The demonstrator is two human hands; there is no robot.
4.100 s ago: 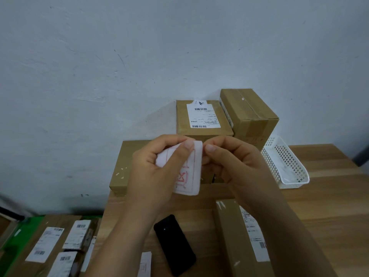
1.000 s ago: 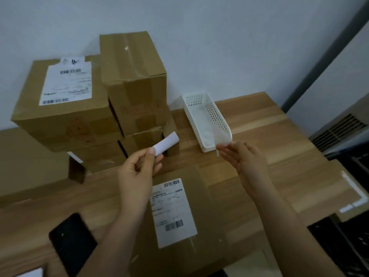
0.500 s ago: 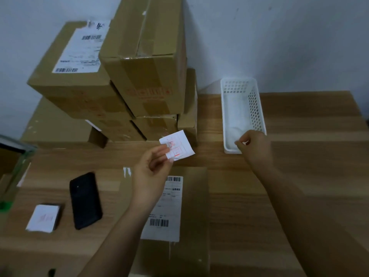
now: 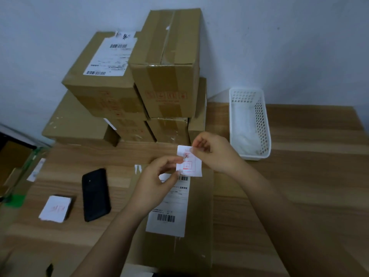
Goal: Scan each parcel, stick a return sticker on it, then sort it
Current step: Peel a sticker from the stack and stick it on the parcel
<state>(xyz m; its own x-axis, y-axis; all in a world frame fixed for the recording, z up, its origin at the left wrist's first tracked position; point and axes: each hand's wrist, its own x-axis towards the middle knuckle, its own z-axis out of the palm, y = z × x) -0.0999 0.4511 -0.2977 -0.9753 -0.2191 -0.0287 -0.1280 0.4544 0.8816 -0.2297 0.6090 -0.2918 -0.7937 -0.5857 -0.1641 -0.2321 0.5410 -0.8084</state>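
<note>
Left grip (image 4: 157, 184): pinches the return sticker (image 4: 189, 165) by its left edge.
Right grip (image 4: 214, 154): pinches its top edge, probably to hold it taut for placing.
Parcel (image 4: 199, 206): flat on the table (image 4: 299, 186), label up, just beneath the sticker.

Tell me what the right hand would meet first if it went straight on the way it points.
The right hand, pinching the return sticker, points away and leftward. Past the sticker, it would probably meet the low cardboard box at the stack's base first; depth is unclear.
</note>
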